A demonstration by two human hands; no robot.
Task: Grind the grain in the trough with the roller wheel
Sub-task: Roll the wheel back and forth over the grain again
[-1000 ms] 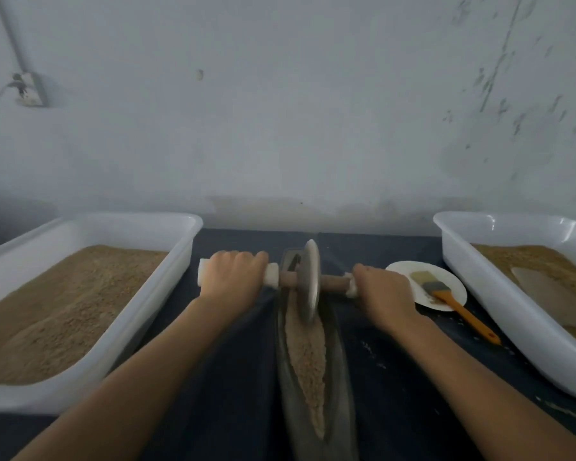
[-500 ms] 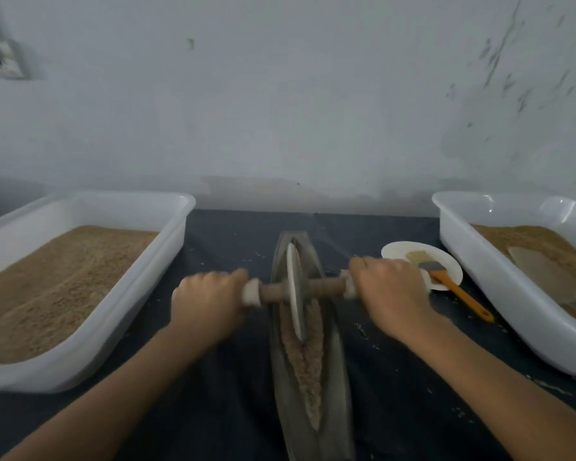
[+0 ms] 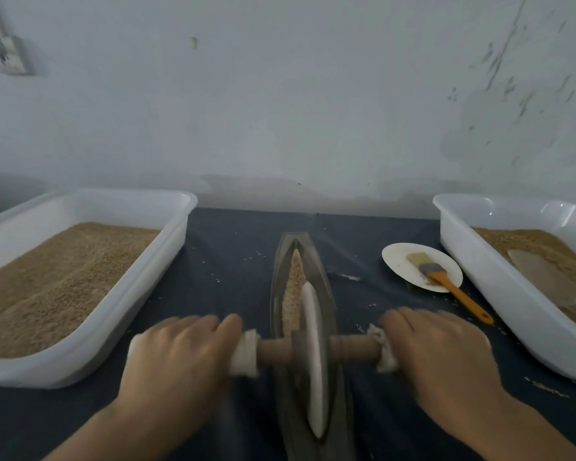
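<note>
Hands clenched round roller wheel handles, dark tabletop w/ scattered grain, grey wall.

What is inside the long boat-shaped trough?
Crushed grain lies in the trough beyond the roller wheel. Whatever lies under the wheel is hidden.

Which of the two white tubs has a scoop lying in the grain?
The right tub, beside the plate; a flat scoop lies on its grain. The left tub holds only grain.

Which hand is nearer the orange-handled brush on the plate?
Right. The right hand grips the axle just below the brush; the left hand is across the trough.
</note>
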